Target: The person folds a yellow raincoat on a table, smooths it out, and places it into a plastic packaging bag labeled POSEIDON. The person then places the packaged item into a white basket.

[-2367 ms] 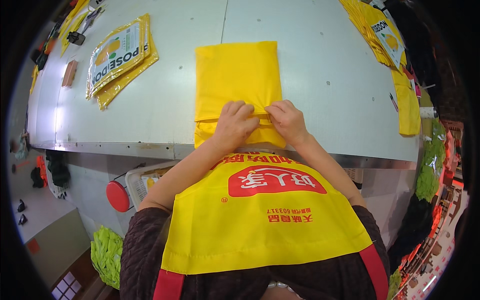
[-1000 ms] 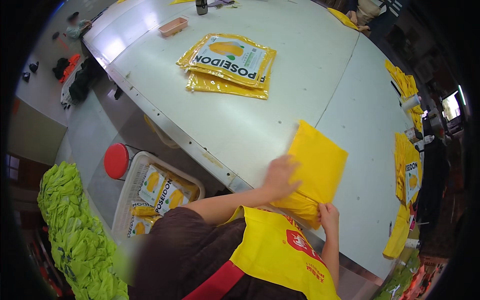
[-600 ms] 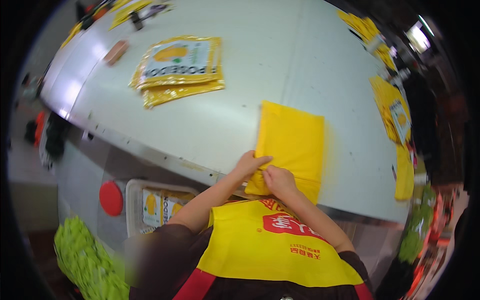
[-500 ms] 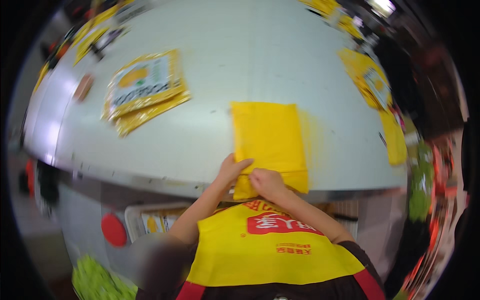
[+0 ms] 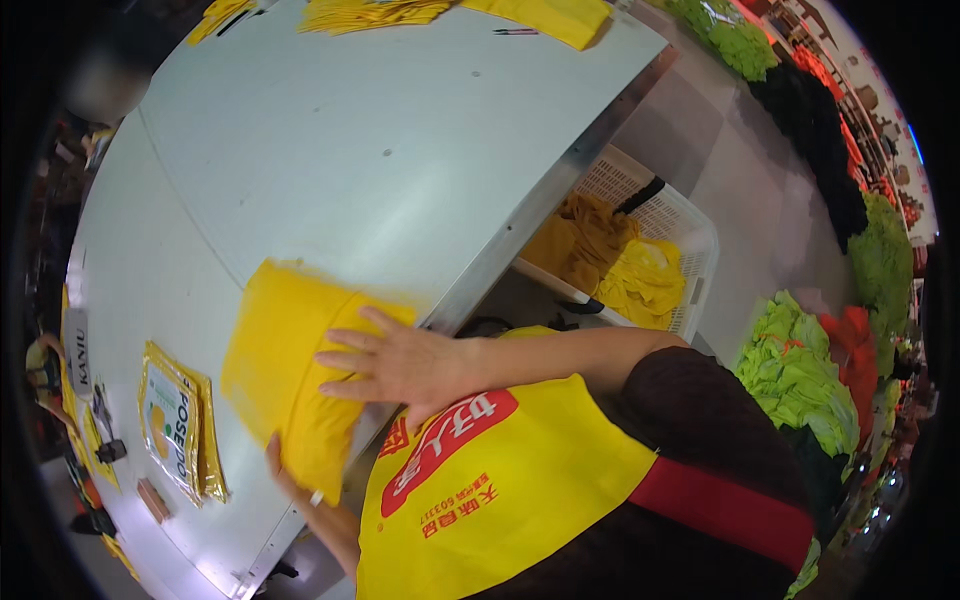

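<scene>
A folded yellow garment [image 5: 270,350] lies near the table's front edge, its near end tilted up a little and blurred by motion. My right hand [image 5: 400,362] rests on top of it, palm down with fingers spread. At the near-left corner of the cloth, my left hand [image 5: 290,478] grips the edge; part of its fingers is hidden beneath the fabric. A small white tag [image 5: 317,497] shows at the lower end of the garment.
Left of the garment lie packaged yellow items [image 5: 180,425] in clear bags and a small brown block [image 5: 153,500]. More folded yellow garments [image 5: 375,12] line the far side. Beyond the right table edge stands a white basket [image 5: 690,225] holding yellow cloth, near green garments [image 5: 800,370].
The view has swung right, bringing the basket and table corner into sight. My right hand has gone from a closed grip to spread fingers on the garment; my left stays at its edge.
</scene>
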